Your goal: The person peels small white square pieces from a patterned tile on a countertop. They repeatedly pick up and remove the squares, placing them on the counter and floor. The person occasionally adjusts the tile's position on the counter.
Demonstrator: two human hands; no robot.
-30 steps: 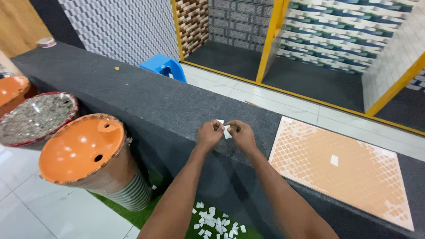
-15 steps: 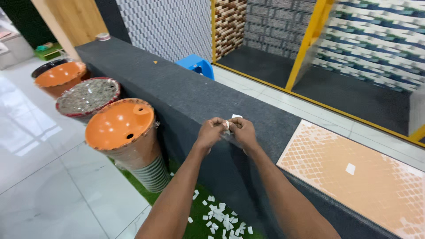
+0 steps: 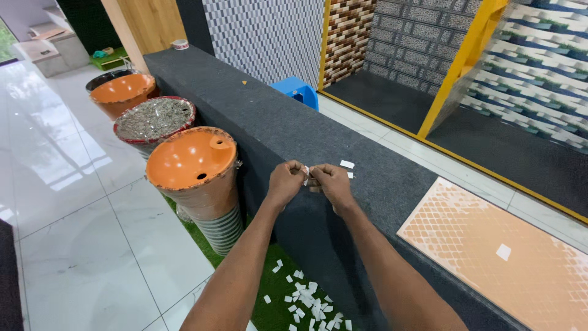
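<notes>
A small white scrap (image 3: 307,173) is pinched between the fingertips of both hands above the front edge of a long dark speckled ledge (image 3: 257,116). The left hand (image 3: 285,182) and right hand (image 3: 331,182) meet knuckle to knuckle, fingers curled tight on the scrap, with something small and brownish under the right fingers that cannot be made out. Since half a second ago the hands have kept the same pinch, while the head camera has swung left and down, bringing more of the glossy white floor tiles (image 3: 79,202) into view.

Two more white pieces (image 3: 347,164) lie flat on the ledge just beyond the right hand. Below the forearms, a scatter of similar white bits (image 3: 309,299) litters a strip of green artificial turf (image 3: 269,288) at the foot of the ledge.

To the left, an orange basin (image 3: 192,157) with two holes sits on a ribbed stack, beside a red-rimmed bowl of grey gravel-like material (image 3: 154,117) and a further orange basin (image 3: 122,87).

On the right a pale orange tile with a diamond mesh pattern (image 3: 490,245) lies on the ledge, a white square (image 3: 503,252) on it. Behind stand textured wall-tile display panels (image 3: 263,37), a yellow frame (image 3: 456,67) and a blue plastic stool (image 3: 295,92).
</notes>
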